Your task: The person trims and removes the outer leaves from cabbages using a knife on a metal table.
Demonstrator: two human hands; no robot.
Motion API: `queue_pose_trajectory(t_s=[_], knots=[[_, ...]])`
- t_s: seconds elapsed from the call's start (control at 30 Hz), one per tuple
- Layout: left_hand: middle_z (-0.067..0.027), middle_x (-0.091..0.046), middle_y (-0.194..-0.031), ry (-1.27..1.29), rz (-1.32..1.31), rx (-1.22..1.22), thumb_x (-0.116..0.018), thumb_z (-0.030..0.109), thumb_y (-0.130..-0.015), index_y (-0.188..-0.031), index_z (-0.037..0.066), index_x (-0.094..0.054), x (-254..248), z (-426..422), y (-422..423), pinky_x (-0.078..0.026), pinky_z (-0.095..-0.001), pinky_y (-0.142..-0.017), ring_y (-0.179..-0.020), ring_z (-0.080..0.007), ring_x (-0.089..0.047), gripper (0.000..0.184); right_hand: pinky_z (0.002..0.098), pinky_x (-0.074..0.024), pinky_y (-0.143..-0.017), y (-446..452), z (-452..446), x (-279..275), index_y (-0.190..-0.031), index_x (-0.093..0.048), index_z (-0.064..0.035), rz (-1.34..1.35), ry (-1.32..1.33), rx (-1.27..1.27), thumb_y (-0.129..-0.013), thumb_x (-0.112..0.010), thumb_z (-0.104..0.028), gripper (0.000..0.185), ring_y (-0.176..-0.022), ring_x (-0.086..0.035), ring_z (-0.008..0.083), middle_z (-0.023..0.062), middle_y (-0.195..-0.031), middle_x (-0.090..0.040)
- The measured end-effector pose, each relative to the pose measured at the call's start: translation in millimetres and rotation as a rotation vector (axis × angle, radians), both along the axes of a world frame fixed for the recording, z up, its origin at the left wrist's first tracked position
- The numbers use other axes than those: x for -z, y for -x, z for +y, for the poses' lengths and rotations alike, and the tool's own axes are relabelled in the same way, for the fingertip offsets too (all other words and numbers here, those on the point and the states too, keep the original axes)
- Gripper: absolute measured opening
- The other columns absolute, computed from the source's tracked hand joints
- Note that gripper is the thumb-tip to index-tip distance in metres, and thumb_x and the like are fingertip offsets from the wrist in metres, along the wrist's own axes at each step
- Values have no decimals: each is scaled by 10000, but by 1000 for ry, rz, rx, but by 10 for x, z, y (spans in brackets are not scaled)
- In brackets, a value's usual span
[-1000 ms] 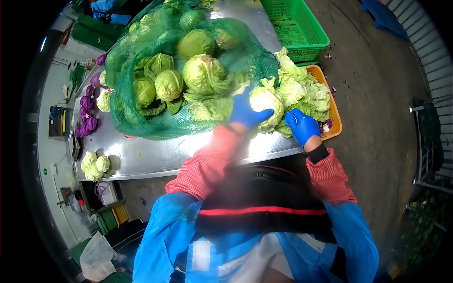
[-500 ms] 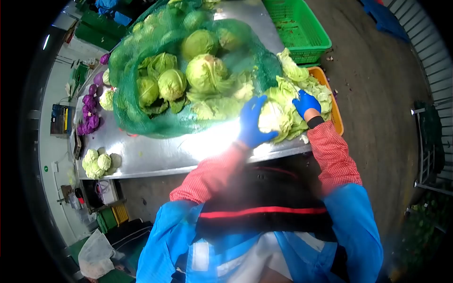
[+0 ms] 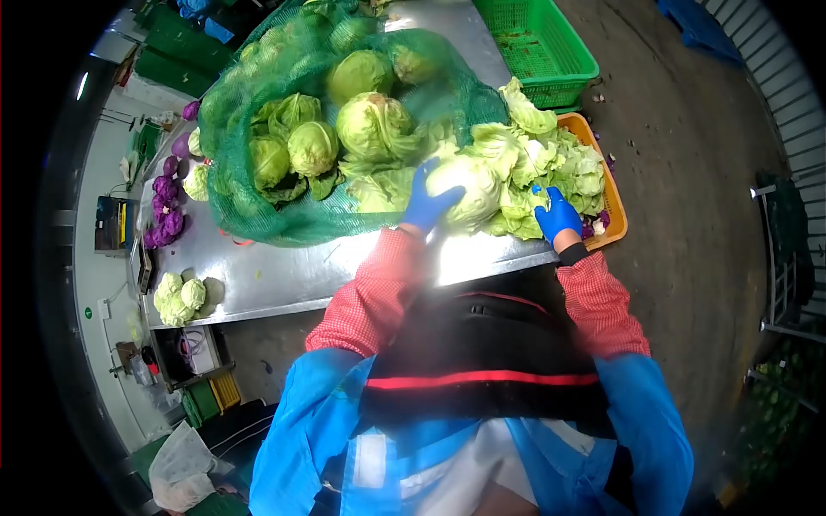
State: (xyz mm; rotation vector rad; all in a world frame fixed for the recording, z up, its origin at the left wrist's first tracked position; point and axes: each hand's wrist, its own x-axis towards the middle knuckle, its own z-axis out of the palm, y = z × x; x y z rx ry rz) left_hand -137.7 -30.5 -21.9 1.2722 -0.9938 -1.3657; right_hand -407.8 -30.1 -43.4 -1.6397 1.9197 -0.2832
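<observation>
Beside the green net sack (image 3: pixel 284 230): one cabbage (image 3: pixel 465 191), on the metal table (image 3: pixel 344 275); left hand (image 3: pixel 428 199), fingers spread against its near-left side. Right hand (image 3: pixel 557 215), fingers curled at loose leaves (image 3: pixel 520 211), grip unclear.

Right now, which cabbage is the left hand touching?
The pale cabbage between net and loose leaves; the other heads lie away from the left hand.

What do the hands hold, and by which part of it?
The left hand holds a pale cabbage by its left side; for the right hand, it cannot be told.
</observation>
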Motion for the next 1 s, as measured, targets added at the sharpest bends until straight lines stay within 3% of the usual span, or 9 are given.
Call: queue_pose_trajectory(t_s=[0.1, 0.2, 0.3, 0.4, 0.53, 0.7, 0.83, 0.93, 1.0], knots=[[-117, -526, -1241, 148, -168, 71, -740, 188, -808, -1378, 85, -424, 916, -100, -551, -496, -361, -891, -1097, -224, -546, 659, 456, -507, -767, 27, -11, -121, -1210, -551, -188, 0, 93, 4, -840, -587, -230, 374, -902, -637, 388, 192, -994, -667], [-48, -567, -1251, -236, 267, -97, -666, 158, -870, -1368, 160, -460, -71, -2, -505, -496, -404, -858, -1073, -191, -573, 539, 453, -505, -762, 74, -84, -191, -1178, -572, -180, 9, 141, -6, -847, -566, -196, 332, -887, -636, 388, 186, -988, -667], [-29, -559, -1269, -52, -31, -77, -692, 151, -858, -1345, 153, -464, -544, -33, -328, -476, -380, -893, -1163, -189, -515, 538, 470, -501, -774, -15, -125, -87, -1185, -563, -140, 5, 226, -82, -842, -564, -194, 347, -895, -629, 401, 200, -1001, -662], [-156, -516, -1265, 498, -486, -155, -792, 224, -748, -1329, 139, -488, -304, -36, 79, -475, -411, -938, -1150, -285, -526, 661, 469, -500, -776, -232, -59, -192, -1199, -556, -123, -56, 232, -69, -841, -562, -199, 366, -898, -627, 406, 215, -1021, -654], [-208, -443, -1358, 459, -1013, 31, -858, 410, -568, -1371, 194, -464, -620, 326, 653, -360, -483, -1038, -1250, -373, -429, 920, 465, -499, -774, -336, 151, -275, -1208, -552, -124, -220, 289, -21, -842, -565, -209, 376, -896, -627, 407, 214, -1042, -648], [-168, -448, -1307, 408, -658, 169, -871, 404, -607, -1353, 94, -461, -262, 65, -119, -373, -414, -1053, -1237, -318, -433, 906, 470, -502, -769, 55, 50, -179, -1162, -581, -171, 44, 49, -52, -843, -533, -173, 323, -880, -637, 403, 188, -950, -678], [-178, -413, -1381, 453, -787, 414, -851, 408, -632, -1380, 153, -450, -327, 195, -281, -309, -454, -1100, -1309, -359, -378, 886, 455, -509, -772, -105, -93, -480, -1359, -448, -113, 30, 334, -156, -796, -710, -423, 694, -928, -637, 376, 186, -1187, -604], [-210, -325, -1467, 414, -795, 407, -828, 385, -638, -1390, 230, -443, -356, 321, -258, -298, -484, -1109, -1375, -384, -295, 859, 423, -502, -830, -543, -172, -1063, -1420, -398, -134, -87, 246, -267, -776, -722, -499, 807, -1009, -617, 378, 204, -1205, -604], [-219, -320, -1471, 382, -803, 400, -824, 402, -638, -1392, 226, -439, -325, 341, -347, -298, -486, -1106, -1367, -394, -307, 865, 434, -498, -846, -733, -306, -762, -1440, -365, -114, -170, 291, -320, -752, -699, -583, 897, -1032, -612, 379, 210, -1245, -579]])
